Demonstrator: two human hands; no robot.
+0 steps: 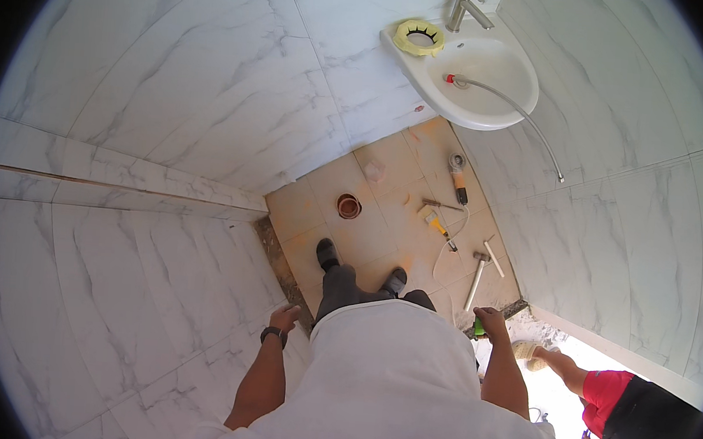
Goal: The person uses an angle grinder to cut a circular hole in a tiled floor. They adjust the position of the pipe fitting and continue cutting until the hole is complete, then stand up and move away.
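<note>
My right hand [490, 320] is closed around a small bright green object [479, 328], mostly hidden by my fingers, so its kind does not show. It hangs at my right side, above the doorway edge. My left hand [284, 318] hangs at my left side near the marbled wall, fingers loosely apart with nothing in them. Below and ahead of my right hand, a hammer [475, 280] with a pale handle lies on the tiles beside a white stick [494, 259].
A white basin [483, 118] with a metal tap [467, 10] carries a yellow ring [418, 38] and a braided hose [513, 103]. An orange grinder [458, 181], a yellow tool [436, 223] and a brown round container [348, 207] are on the floor. Another person [641, 424] is at right.
</note>
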